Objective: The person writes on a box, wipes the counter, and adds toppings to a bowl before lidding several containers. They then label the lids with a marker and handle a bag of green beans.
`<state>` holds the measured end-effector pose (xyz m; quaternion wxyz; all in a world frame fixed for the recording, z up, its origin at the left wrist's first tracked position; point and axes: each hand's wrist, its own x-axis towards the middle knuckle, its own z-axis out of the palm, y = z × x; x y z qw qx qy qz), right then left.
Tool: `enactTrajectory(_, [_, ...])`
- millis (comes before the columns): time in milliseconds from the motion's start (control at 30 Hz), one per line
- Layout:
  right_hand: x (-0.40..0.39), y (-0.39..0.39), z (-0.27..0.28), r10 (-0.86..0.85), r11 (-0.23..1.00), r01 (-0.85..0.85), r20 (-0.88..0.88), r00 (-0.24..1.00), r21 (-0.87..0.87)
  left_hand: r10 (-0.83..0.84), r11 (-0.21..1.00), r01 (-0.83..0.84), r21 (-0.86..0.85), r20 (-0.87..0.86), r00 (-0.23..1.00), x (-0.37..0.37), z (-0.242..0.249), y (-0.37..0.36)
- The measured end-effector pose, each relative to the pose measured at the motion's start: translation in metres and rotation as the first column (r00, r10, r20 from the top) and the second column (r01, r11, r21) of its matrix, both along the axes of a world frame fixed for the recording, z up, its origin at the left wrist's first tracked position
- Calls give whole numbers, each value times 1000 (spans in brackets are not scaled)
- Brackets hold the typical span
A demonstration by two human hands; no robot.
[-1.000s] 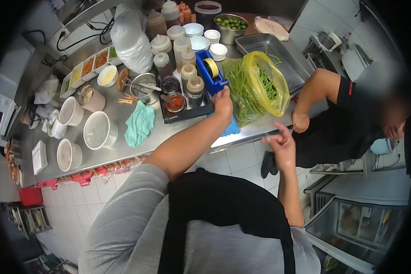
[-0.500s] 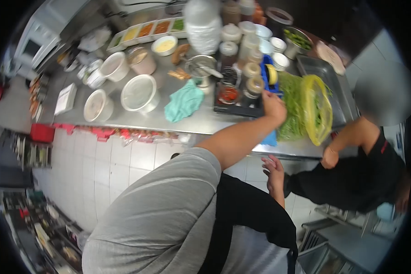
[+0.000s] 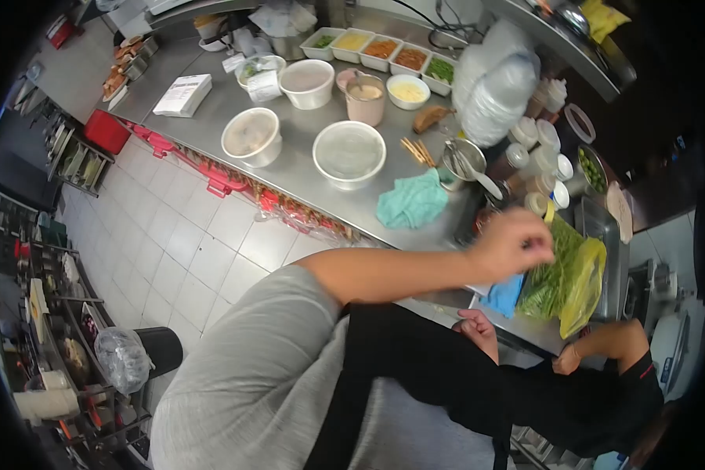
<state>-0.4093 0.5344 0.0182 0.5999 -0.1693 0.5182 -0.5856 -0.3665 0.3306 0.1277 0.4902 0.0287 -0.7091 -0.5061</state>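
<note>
My left hand [image 3: 517, 244] is raised over the counter's front edge, slightly blurred, its fingers curled together around a small dark spot I cannot make out. Behind it are a dark tray and jars, partly hidden. Leafy greens [image 3: 547, 286] and a yellow plastic bag [image 3: 586, 282] lie to its right, with a blue cloth [image 3: 503, 296] just below. My right hand [image 3: 479, 330] is low in front of the counter, near my apron, its fingers folded in with nothing visible in them. A green cloth [image 3: 412, 199] and a metal pot [image 3: 460, 163] with utensils stand left of my left hand.
Lidded tubs [image 3: 349, 155], a pink-toned container [image 3: 365, 100] and topping trays [image 3: 380, 52] line the steel counter [image 3: 290, 174]. Bottles [image 3: 513, 157] stand behind. At right, a co-worker's hand [image 3: 565, 360] is close to the counter edge.
The view has swung, so the counter items appear farther right. My left hand has come away from the blue holder beside the jars. My right hand's fingers, spread before, are now folded.
</note>
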Motion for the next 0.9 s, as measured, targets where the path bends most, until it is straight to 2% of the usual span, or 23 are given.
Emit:
enactTrajectory(33, [5,-25,9,66,997,-68,-80,995,-23,115,993,-116,31,35,993,28,7,-32])
enactTrajectory(67, [13,-52,14,55,989,-75,-162,985,-125,196,968,-196,155,20,980,59,13,-60])
enactTrajectory(100, [21,-80,27,54,991,-80,-231,971,-106,205,941,-195,275,-6,979,94,11,-93])
enactTrajectory(133, [32,-109,43,53,993,-81,-296,954,-82,440,888,-438,141,17,898,129,8,-126])
enactTrajectory(167, [45,-141,63,88,984,-140,-384,919,-109,575,797,-586,148,115,810,171,5,-149])
enactTrajectory(200, [57,-175,77,115,972,-197,-469,876,-130,624,740,-628,242,103,775,208,-3,-172])
enactTrajectory(233, [67,-211,82,126,938,-299,-635,762,-173,690,683,-689,244,96,718,245,-10,-192])
enactTrajectory(267, [84,-247,99,137,897,-395,-726,674,-197,753,592,-715,372,61,655,275,-16,-206])
enactTrajectory(333, [118,-319,118,205,875,-477,-827,524,-85,854,413,-798,438,118,506,332,-41,-241])
enactTrajectory(400, [147,-391,126,173,849,-527,-960,219,33,902,314,-855,414,153,405,370,-68,-267])
enactTrajectory(467, [164,-459,113,201,836,-524,-979,13,164,914,239,-888,394,216,342,391,-83,-287])
enactTrajectory(533, [172,-513,90,297,831,-475,-953,-64,291,894,225,-925,307,313,322,402,-113,-309])
enactTrajectory(600, [176,-552,46,516,715,-518,-854,-63,470,870,192,-966,173,425,249,405,-139,-320])
enactTrajectory(633, [180,-560,39,614,641,-540,-787,-65,545,848,223,-960,171,452,278,403,-143,-322])
enactTrajectory(733, [185,-566,28,794,567,-588,-571,206,577,791,310,-932,185,494,361,399,-154,-330])
enactTrajectory(800, [187,-568,21,819,548,-575,-528,223,607,769,365,-906,213,480,423,401,-159,-338])
enactTrajectory(833, [186,-573,15,825,545,-569,-514,234,616,720,385,-896,223,535,442,401,-155,-340])
enactTrajectory(900, [184,-577,-8,764,609,-563,-606,223,560,715,389,-919,64,608,346,401,-149,-341])
